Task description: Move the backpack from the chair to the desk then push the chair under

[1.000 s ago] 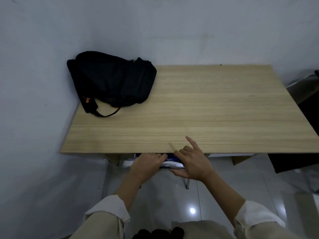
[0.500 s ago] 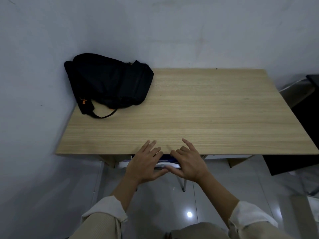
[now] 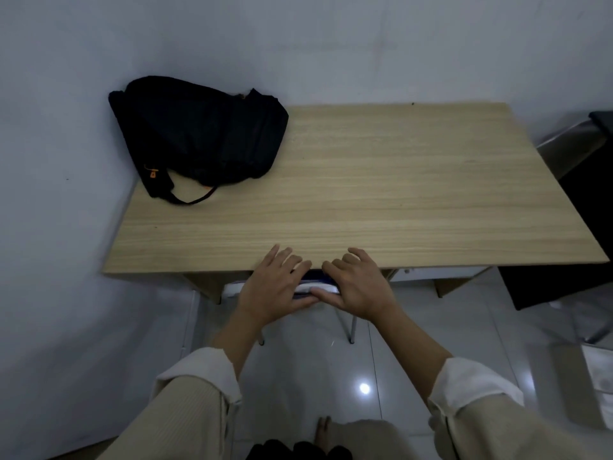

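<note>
No legible text; orange tag on backpack (image 3: 199, 134) unreadable.

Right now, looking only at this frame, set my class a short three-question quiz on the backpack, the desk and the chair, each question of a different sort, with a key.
1. True or false: the backpack lies on the desk.
2. Which corner of the desk holds the backpack? A near right; B far left; C near left.
3. Fill in: both hands, left and right, rest on the top of the ____, which sits mostly under the desk's front edge.

Key: 1 true; 2 B; 3 chair. Fingers are spread flat, not a closed grip.
</note>
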